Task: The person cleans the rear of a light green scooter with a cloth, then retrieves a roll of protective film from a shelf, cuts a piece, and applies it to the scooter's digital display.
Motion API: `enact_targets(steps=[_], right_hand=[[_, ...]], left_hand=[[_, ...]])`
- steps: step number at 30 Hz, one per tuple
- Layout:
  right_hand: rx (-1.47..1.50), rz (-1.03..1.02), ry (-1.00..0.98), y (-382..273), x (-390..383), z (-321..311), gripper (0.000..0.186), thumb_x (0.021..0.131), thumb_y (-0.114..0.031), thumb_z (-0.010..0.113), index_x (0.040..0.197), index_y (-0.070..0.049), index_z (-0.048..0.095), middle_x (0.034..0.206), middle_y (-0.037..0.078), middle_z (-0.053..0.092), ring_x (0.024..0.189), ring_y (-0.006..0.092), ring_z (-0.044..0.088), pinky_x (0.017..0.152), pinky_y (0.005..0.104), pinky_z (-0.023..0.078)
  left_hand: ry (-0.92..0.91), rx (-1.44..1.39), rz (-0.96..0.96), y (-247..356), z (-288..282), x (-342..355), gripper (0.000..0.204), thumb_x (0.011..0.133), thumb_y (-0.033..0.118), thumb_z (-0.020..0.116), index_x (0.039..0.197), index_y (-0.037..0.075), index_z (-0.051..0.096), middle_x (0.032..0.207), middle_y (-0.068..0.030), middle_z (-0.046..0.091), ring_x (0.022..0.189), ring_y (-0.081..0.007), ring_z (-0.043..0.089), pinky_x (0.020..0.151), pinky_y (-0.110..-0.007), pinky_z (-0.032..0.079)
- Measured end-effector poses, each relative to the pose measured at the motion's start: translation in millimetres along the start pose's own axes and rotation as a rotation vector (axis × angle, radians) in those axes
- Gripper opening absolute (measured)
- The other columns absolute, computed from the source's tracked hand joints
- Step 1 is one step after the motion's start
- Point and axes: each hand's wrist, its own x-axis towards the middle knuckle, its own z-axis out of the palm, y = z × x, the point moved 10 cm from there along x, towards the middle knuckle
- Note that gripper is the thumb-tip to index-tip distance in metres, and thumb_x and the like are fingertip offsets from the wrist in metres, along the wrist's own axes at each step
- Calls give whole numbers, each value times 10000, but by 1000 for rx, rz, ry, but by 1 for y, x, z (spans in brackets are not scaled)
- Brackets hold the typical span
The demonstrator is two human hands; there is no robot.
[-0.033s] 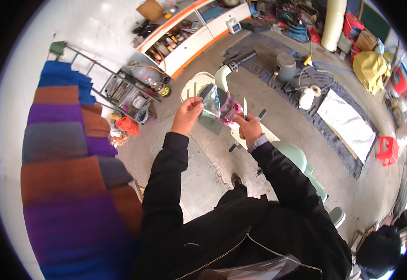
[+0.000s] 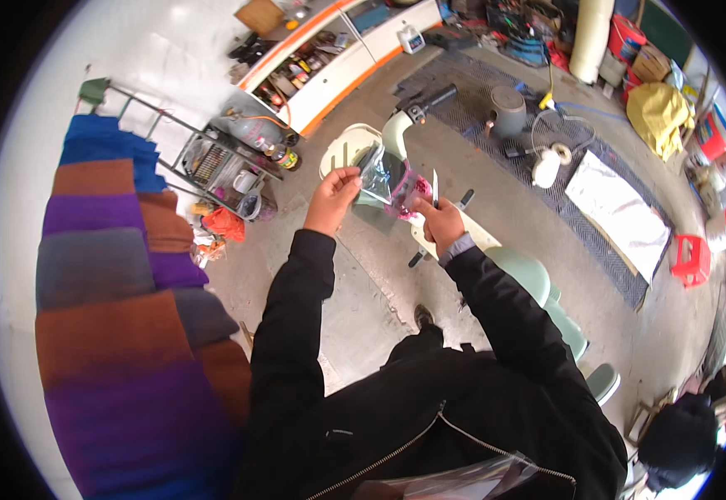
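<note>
A clear plastic packet [image 2: 386, 177] with pink contents at its right end is stretched between my two hands. My left hand [image 2: 334, 202] pinches its left edge between thumb and fingers. At the pink end, my right hand [image 2: 443, 223] is closed, its thumb pressed on the packet. A small knife [image 2: 435, 185] stands up from that same hand, its pale blade pointing away from me and its handle mostly hidden by my fingers. Directly beyond and beneath the packet is a cream and pale green scooter [image 2: 396, 133], partly covered by the packet.
Striped cloth [image 2: 121, 267] hangs close on my left, beside a metal rack [image 2: 213, 158]. A white cabinet [image 2: 338, 83] stands at the back. To the right lie a dark mat [image 2: 538, 179], a silvery sheet [image 2: 617, 212], a grey canister [image 2: 508, 112] and a red stool [image 2: 691, 260].
The packet has tilted slightly, and my right thumb lies further over its pink end. My left hand keeps the same pinch. The whole view has shifted a little.
</note>
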Motion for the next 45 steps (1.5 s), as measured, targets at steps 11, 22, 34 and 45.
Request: enact_targets(steps=[11, 22, 34, 45], right_hand=[[338, 21, 70, 70, 117, 45, 192, 980, -216, 740, 958, -53, 639, 604, -17, 527, 430, 87, 423, 421, 269, 304], [383, 81, 204, 110, 166, 32, 67, 950, -83, 700, 920, -57, 646, 682, 4, 593, 466, 78, 457, 404, 272, 298], [253, 28, 309, 126, 173, 31, 77, 963, -109, 707, 926, -85, 644, 700, -40, 573, 511, 51, 464, 443, 259, 346], [179, -99, 442, 137, 183, 22, 105, 969, -112, 714, 910, -72, 637, 705, -63, 546, 542, 35, 438, 476, 245, 335]], left_hand=[[-231, -128, -283, -132, -37, 118, 342, 1011, 237, 719, 1300, 78, 630, 1087, 41, 657, 963, -66, 628, 869, -262, 522], [-242, -84, -348, -172, -37, 145, 342, 1025, 243, 701, 1302, 56, 630, 1112, 25, 663, 999, -77, 633, 886, -269, 528], [-203, 251, -146, -168, -34, 154, 404, 980, 220, 763, 1283, -2, 614, 1121, -25, 667, 1008, -129, 639, 903, -284, 527], [-72, 684, 91, -150, -35, 161, 229, 949, 139, 756, 1129, 14, 689, 916, -51, 738, 785, -120, 666, 721, -294, 550]])
